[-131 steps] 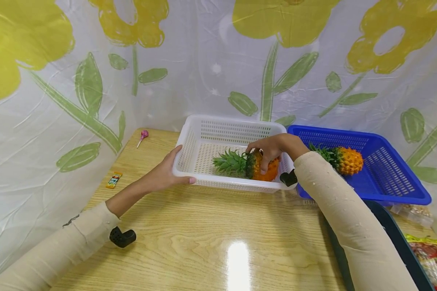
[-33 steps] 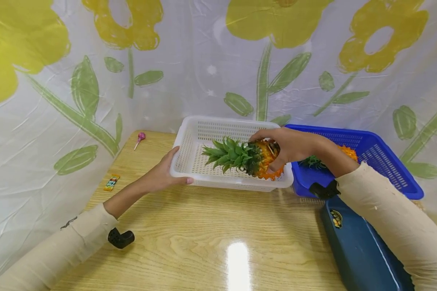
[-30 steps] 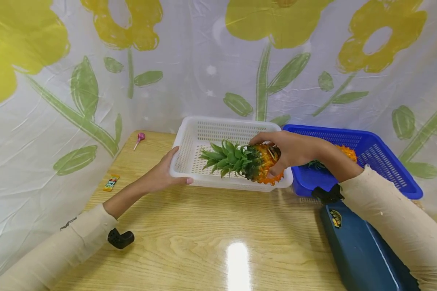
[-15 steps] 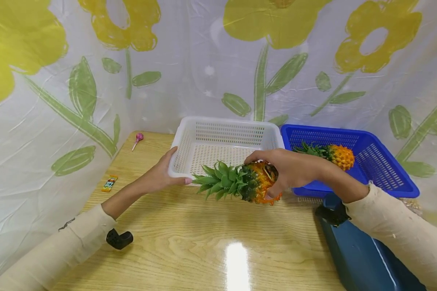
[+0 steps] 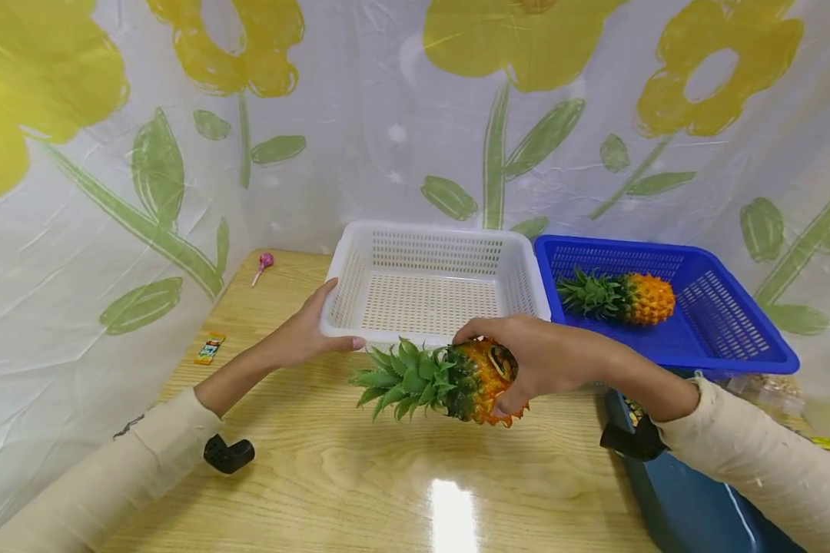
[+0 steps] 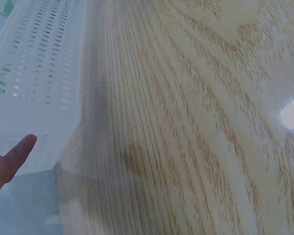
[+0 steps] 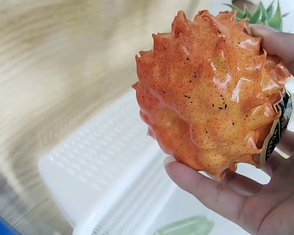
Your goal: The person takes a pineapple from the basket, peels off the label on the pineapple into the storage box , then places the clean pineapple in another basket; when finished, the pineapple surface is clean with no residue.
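An orange pineapple with a green crown is gripped by my right hand, over the table just in front of the white basket. Its crown points left. In the right wrist view, thumb and fingers wrap the spiky orange fruit, and a dark label shows at its side. My left hand touches the left front corner of the white perforated basket, thumb straight along the front wall. The left wrist view shows that thumb against the plastic; the other fingers are mostly out of frame. Nothing lies inside this basket.
A blue basket stands at the right, holding a second pineapple. A dark teal container is at front right, partly under my right arm. On the table's left lie a pink lollipop and a small wrapped sweet.
My right hand has lifted the pineapple out of the white basket and carried it over the front rim towards me. My left hand stays at the basket's corner.
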`<action>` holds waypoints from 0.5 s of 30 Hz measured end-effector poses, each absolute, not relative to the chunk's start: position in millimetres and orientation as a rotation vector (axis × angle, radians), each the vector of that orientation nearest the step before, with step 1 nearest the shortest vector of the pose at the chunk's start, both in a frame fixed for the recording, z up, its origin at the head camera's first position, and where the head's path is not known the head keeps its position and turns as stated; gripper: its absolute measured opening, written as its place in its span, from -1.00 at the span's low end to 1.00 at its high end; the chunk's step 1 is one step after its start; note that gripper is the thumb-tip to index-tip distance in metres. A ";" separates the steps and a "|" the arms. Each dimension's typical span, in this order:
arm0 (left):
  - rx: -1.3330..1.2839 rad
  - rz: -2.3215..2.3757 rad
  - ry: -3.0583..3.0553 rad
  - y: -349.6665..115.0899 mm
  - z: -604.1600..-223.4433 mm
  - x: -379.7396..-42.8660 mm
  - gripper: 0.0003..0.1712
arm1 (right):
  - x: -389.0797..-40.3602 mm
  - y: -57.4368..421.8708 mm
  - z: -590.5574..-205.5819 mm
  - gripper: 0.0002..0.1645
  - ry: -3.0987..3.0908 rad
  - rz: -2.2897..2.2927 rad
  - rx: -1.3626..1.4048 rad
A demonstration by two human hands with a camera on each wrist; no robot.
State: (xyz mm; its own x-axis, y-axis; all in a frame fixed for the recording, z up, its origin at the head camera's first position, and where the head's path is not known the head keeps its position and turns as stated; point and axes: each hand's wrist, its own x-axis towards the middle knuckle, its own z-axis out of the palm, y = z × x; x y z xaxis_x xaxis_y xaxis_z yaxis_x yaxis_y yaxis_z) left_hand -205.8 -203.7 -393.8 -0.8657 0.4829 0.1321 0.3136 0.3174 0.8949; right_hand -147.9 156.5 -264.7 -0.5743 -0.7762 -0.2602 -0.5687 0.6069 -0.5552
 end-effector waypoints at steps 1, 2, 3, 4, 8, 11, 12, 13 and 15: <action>0.738 1.586 2.409 -203.7 -393.8 -205.8 0.22 | -146.1 155.8 -265.7 -0.02 2.352 -0.572 -1.061; 0.735 1.583 2.409 -203.8 -393.9 -205.9 0.23 | -144.3 155.4 -266.9 -0.03 2.353 -0.567 -1.058; 0.730 1.579 2.410 -203.8 -393.8 -205.8 0.23 | -142.6 155.0 -268.2 -0.03 2.348 -0.565 -1.053; 0.726 1.580 2.407 -203.7 -393.8 -205.7 0.23 | -141.1 154.7 -269.4 -0.04 2.343 -0.563 -1.047; 0.696 1.559 2.417 -204.3 -394.3 -205.7 0.25 | -136.5 154.1 -275.5 -0.06 2.319 -0.581 -1.031; 0.657 1.530 2.433 -205.4 -395.0 -205.3 0.26 | -134.1 154.0 -280.1 -0.06 2.313 -0.596 -1.027; 0.645 1.523 2.434 -205.6 -395.0 -205.1 0.26 | -133.1 154.0 -281.4 -0.06 2.319 -0.592 -1.025; 0.636 1.514 2.439 -205.9 -394.9 -204.7 0.27 | -132.4 153.9 -282.5 -0.06 2.318 -0.594 -1.024; 0.617 1.499 2.446 -206.3 -394.4 -204.1 0.27 | -130.7 153.7 -284.6 -0.05 2.321 -0.594 -1.012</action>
State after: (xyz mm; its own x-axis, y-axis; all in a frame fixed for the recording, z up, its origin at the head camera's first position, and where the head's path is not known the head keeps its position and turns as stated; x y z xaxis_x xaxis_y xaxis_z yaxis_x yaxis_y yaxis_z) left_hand -204.1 -206.3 -394.4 -0.8911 0.4520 0.0411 0.2418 0.3961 0.8858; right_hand -130.7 153.7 -284.6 -0.5760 -0.7624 -0.2950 -0.5271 0.6222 -0.5789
